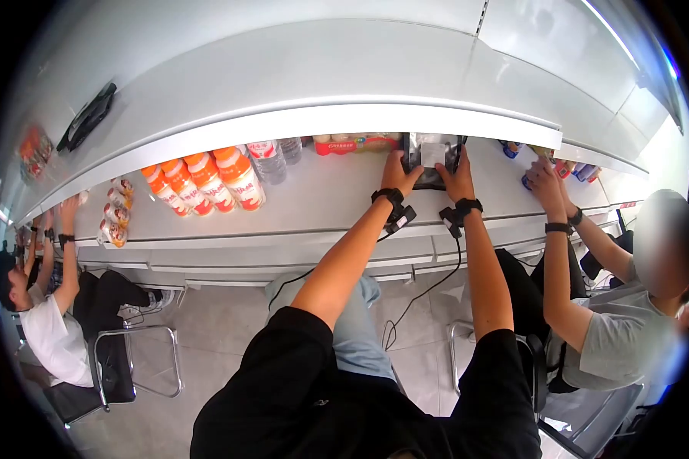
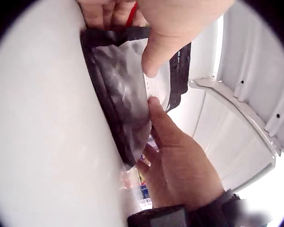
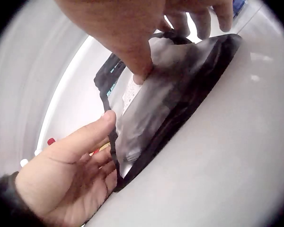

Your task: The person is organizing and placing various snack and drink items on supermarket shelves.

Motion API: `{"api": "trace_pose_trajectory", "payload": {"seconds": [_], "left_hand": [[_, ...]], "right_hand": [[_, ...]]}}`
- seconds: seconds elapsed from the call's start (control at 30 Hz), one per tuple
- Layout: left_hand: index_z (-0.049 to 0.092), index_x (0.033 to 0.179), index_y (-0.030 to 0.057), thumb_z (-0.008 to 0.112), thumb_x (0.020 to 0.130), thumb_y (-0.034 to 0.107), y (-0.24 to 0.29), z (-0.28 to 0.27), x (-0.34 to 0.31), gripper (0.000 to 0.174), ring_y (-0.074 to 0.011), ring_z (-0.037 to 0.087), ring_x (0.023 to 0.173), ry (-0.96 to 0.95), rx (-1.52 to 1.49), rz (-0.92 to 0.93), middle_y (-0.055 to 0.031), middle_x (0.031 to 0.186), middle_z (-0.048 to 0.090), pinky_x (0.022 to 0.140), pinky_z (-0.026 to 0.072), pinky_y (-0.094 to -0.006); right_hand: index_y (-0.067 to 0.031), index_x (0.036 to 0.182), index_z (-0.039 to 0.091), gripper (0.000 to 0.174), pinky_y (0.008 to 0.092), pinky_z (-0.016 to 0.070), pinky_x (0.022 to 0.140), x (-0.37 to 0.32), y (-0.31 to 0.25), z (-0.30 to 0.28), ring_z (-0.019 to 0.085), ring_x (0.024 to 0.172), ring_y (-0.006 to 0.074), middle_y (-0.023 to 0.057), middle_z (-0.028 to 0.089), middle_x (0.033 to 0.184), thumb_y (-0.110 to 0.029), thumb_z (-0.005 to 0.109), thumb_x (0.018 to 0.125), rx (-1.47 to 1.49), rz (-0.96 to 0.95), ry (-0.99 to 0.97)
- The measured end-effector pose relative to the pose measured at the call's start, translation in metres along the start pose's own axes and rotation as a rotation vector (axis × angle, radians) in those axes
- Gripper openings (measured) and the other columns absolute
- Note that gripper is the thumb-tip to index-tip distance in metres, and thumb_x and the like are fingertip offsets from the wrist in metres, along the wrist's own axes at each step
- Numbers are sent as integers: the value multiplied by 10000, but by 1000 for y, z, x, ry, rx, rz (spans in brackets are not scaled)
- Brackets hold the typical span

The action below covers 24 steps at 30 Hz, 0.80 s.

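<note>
A black-edged plastic pouch with a shiny greyish front and a white label stands on the shelf, below the upper shelf's lip. My left hand grips one side of it, and my right hand holds the opposite side. In the left wrist view both thumbs press on the front of the pouch, near the label, while other fingers go behind it. The pouch's lower edge is right at the white shelf surface in the right wrist view, where the left hand cups its side.
Orange-capped bottles and clear water bottles stand left of the pouch, beside a red multipack. Small packs lie farther left. A white shelf edge hangs overhead. People sit on both sides; one reaches in with hands at right.
</note>
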<state>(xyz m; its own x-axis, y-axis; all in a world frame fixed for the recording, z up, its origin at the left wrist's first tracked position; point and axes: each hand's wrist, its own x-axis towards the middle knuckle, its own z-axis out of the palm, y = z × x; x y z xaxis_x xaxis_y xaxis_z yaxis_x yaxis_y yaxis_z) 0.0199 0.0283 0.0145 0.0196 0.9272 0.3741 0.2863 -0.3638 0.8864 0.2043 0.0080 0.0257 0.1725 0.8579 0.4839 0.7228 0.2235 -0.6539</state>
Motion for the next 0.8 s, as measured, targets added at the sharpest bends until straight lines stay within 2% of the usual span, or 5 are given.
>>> {"api": "trace_pose_trajectory", "payload": {"seconds": [0.17,0.53,0.63,0.67,0.8], "left_hand": [[262,1434,-7,794,713,203,-15,-13,-10,921,-339,409,1303,-62,-65,101,-225,1389,401,1093,336,-402],[274,1449,65,755,771,174,1,-77,-64,838,-326,427,1297,-320,-197,-41,-186,1423,376,1042,404,-402],[307,1431,53,685,874,131,19,-121,-108,677,-248,462,1275,-545,-449,-71,-137,1437,405,1021,430,-361],[356,1404,50,647,903,97,27,-146,-124,582,-185,485,1247,-686,-619,-73,-110,1404,449,991,454,-332],[642,1102,9,625,917,91,147,-316,-178,203,-150,631,1013,-701,-381,77,-81,1074,673,890,500,-304]], "right_hand": [[86,1454,170,1047,380,273,1114,-11,-7,-8,356,1345,340,273,343,1444,-472,743,780,291,242,-74],[50,1473,181,1024,358,244,1131,-15,-10,-23,256,1411,287,219,254,1520,-329,802,752,484,259,-146],[-7,1493,181,910,374,240,1135,-11,26,-19,240,1420,279,190,225,1543,-243,746,821,719,317,-75],[-27,1490,208,827,375,264,1124,-12,21,-24,321,1381,274,189,254,1533,-199,709,855,732,289,-33],[-38,1396,394,530,342,381,1044,-44,-34,-63,532,1206,229,153,550,1314,-255,574,947,916,148,-86]]}}
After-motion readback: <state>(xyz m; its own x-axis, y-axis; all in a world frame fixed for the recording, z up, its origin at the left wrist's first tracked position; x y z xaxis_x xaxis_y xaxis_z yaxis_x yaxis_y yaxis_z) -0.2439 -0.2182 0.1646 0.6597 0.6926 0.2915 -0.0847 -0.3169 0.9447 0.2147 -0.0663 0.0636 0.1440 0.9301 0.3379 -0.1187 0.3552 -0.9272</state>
